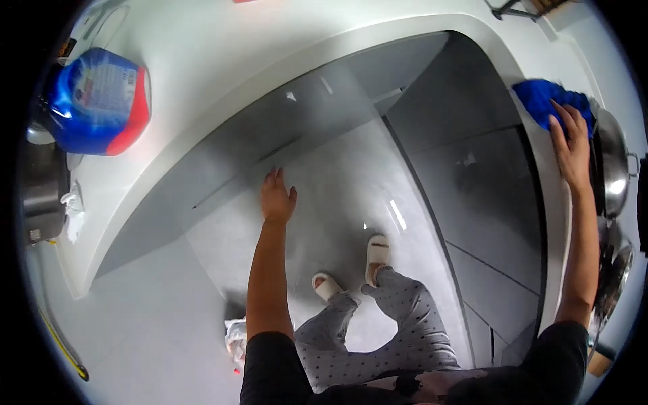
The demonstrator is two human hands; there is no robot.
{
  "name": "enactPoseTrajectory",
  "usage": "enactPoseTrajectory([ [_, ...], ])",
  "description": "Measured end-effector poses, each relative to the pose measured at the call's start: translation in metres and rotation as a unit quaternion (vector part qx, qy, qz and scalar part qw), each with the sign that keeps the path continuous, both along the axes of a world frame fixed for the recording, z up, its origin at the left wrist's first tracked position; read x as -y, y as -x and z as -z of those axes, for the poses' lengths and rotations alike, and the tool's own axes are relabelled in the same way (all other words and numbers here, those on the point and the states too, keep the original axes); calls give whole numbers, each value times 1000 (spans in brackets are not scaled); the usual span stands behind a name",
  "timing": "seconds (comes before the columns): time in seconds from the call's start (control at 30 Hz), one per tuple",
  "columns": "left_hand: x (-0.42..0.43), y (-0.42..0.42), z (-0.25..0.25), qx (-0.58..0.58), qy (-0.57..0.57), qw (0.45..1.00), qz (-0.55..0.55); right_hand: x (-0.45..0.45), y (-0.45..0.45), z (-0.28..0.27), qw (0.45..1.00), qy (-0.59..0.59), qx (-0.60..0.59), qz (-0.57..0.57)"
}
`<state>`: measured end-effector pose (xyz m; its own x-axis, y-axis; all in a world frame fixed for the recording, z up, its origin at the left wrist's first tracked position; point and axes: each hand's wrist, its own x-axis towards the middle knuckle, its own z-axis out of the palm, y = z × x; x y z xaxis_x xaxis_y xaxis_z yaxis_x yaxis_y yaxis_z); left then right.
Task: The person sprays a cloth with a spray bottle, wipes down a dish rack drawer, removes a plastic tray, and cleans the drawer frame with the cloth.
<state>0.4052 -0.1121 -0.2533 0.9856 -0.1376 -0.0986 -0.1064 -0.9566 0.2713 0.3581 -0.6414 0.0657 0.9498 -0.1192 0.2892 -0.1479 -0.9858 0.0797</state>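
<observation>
On the counter at the right lies a crumpled blue cloth point(538, 98). My right hand point(574, 145) is on it, its fingers bent over the cloth's near side. A metal pot point(613, 165) stands just beside that hand. My left hand point(275, 196) hangs in the air over the floor, in front of the grey cabinet fronts. Its fingers are stretched out, the thumb is apart, and nothing is in it.
A large blue bottle point(98, 101) with a red side stands on the white counter point(202, 47) at the left. Near it are a steel pot point(44, 189) and a crumpled white tissue point(73, 212). A plastic bag point(235, 337) lies on the floor.
</observation>
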Motion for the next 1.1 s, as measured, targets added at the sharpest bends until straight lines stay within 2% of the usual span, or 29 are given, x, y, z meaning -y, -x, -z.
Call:
enactPoseTrajectory([
  [0.1,0,-30,44,39,-9,999,31,21,1,16,1000,21,5,10],
  [0.17,-4,-46,78,167,-30,985,40,38,1,26,999,31,26,9],
  [0.27,-3,-71,108,238,-36,971,16,96,6,38,995,20,72,62],
  [0.37,4,-81,121,304,24,952,-31,83,-2,30,990,45,106,77],
  [0.47,9,-82,115,306,83,947,-47,58,-14,26,984,-37,160,71],
  [0.53,14,-80,117,314,97,943,-47,22,-17,12,996,-1,80,35],
  [0.6,14,-83,116,323,107,939,-52,-7,-12,19,988,-61,144,9],
  [0.63,15,-81,116,300,94,947,-60,-21,-4,25,978,-26,207,-28],
  [0.67,17,-80,117,278,79,955,-68,-35,-1,37,955,-10,287,-75],
  [0.7,16,-76,119,308,76,947,-53,-67,3,50,942,-93,320,-51],
  [0.73,15,-72,123,312,77,946,-52,-112,0,68,923,-94,372,-24],
  [0.77,11,-69,123,310,77,947,-44,-139,-15,84,890,-70,439,-101],
  [0.8,10,-67,122,312,75,946,-36,-165,-32,100,860,-111,460,-193],
  [0.9,8,-59,122,308,74,948,-25,-230,-117,165,792,-218,505,-266],
  [0.93,7,-57,120,317,69,946,-28,-255,-145,186,789,-273,484,-261],
  [1.0,7,-47,115,273,80,958,-28,-297,-186,222,790,-303,468,-255],
  [1.1,10,-18,115,273,93,957,-24,-321,-195,242,759,-339,510,-224],
])
